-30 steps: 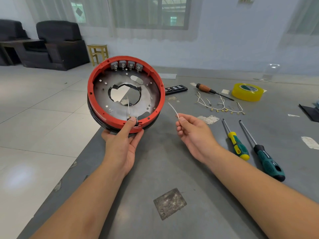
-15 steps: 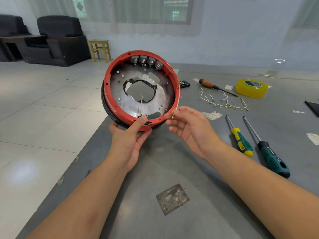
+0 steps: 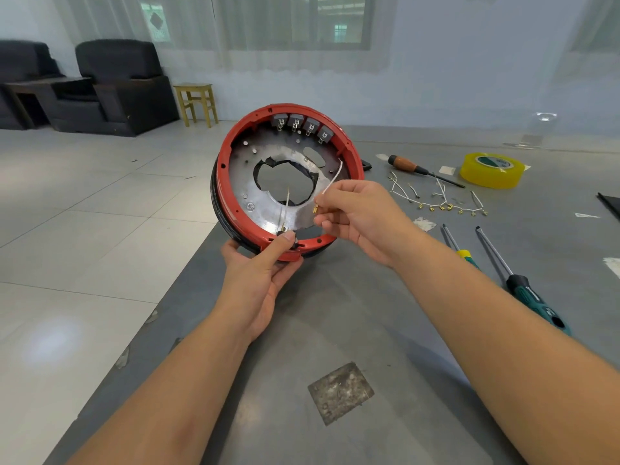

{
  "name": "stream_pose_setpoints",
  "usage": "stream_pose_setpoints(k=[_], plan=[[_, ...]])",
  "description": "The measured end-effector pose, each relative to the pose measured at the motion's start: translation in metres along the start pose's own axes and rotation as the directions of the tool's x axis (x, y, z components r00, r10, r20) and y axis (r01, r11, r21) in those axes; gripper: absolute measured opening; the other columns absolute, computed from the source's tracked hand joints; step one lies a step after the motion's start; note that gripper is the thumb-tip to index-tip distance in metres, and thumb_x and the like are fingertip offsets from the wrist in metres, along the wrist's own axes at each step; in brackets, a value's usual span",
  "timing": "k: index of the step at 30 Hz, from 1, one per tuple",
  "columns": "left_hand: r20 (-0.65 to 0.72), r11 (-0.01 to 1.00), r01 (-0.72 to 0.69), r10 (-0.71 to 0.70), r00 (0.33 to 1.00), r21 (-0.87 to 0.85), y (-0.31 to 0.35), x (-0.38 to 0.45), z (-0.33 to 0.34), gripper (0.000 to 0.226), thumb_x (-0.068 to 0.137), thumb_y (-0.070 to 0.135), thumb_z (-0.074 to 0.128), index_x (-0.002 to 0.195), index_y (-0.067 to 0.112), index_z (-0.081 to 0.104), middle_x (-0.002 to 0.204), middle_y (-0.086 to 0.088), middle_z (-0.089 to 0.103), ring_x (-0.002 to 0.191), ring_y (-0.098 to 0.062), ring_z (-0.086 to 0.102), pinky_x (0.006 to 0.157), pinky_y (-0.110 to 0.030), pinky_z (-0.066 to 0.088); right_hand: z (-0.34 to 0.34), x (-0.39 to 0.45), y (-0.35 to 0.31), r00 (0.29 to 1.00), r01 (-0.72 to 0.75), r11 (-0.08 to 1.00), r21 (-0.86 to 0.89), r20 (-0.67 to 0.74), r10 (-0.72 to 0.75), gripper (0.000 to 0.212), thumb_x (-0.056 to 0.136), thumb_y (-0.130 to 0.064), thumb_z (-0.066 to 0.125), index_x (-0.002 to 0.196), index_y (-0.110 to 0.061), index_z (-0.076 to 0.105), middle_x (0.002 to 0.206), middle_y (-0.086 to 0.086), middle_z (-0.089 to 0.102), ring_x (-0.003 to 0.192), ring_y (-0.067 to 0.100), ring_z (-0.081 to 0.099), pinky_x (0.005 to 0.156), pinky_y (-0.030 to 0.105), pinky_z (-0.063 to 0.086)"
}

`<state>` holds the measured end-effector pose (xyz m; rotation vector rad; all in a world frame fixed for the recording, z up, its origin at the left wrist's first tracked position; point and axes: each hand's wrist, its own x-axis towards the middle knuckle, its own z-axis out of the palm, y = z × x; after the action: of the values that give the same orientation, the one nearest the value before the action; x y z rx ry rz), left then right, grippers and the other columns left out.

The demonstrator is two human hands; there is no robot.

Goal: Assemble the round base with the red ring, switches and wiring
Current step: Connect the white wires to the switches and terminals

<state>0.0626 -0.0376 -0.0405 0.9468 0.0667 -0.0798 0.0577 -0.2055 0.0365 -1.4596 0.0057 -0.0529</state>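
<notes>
Head view, right hand (image 3: 362,216) pinching wire (image 3: 330,182)

the right hand (image 3: 359,216) covers part of the red ring (image 3: 224,182) on its right side and some of the metal plate (image 3: 265,213) behind it, and hides the middle of the white wire (image 3: 335,177) it pinches; only the wire's upper end and its small brass tip show. the left hand (image 3: 261,280) hides the base's lower edge, with the fingers out of sight behind it and the thumb over the ring's bottom. the terminals under the four switches (image 3: 302,124) are too small to read. the right forearm covers the yellow-handled screwdriver (image 3: 464,255) below its collar. a black object (image 3: 609,206) is cut off by the right edge.
</notes>
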Motion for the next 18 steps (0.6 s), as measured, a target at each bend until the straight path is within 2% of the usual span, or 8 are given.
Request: stream_pose_setpoints(k=[4,10,14,18], plan=[[0.004,1.0,0.012,-0.012,1.0,0.0,0.0,0.002,-0.002,0.086,0.084,0.006,0.086,0.147,0.026,0.031,0.119,-0.019,0.075,0.102,-0.033,0.078,0.082,-0.041,0.066,0.004,0.006,-0.013,0.995,-0.037,0.998,-0.043,0.089,0.04,0.002,0.092,-0.004,0.068,0.092,-0.003,0.067,0.082,0.014,0.073,0.064,0.016,0.07,0.065,0.023,0.06],[0.017,1.0,0.009,-0.009,1.0,0.014,-0.002,0.003,-0.002,0.086,0.084,0.007,0.086,0.146,0.028,0.031,0.12,-0.018,0.074,0.102,-0.034,0.078,0.083,-0.041,0.065,0.005,0.006,-0.009,0.993,-0.03,0.99,-0.14,0.108,0.046,0.014,0.089,0.003,0.068,0.095,-0.007,0.061,0.08,0.014,0.075,0.065,0.019,0.072,0.058,0.024,0.057],[0.026,1.0,0.001,-0.002,1.0,0.024,-0.003,0.003,-0.003,0.085,0.083,0.008,0.087,0.144,0.029,0.032,0.122,-0.017,0.075,0.102,-0.034,0.078,0.083,-0.041,0.066,0.003,0.009,-0.009,0.99,-0.042,0.986,-0.159,0.126,0.063,0.018,0.087,0.001,0.073,0.096,-0.009,0.06,0.087,0.017,0.077,0.073,0.022,0.076,0.057,0.025,0.057],[0.019,1.0,0.003,-0.004,1.0,0.027,-0.003,0.004,-0.003,0.09,0.079,0.008,0.089,0.145,0.03,0.032,0.119,-0.016,0.076,0.101,-0.034,0.078,0.083,-0.042,0.066,0.001,0.013,-0.009,0.991,-0.044,0.985,-0.167,0.114,0.063,0.019,0.086,0.0,0.076,0.096,-0.007,0.062,0.084,0.016,0.078,0.075,0.023,0.078,0.058,0.024,0.058]])
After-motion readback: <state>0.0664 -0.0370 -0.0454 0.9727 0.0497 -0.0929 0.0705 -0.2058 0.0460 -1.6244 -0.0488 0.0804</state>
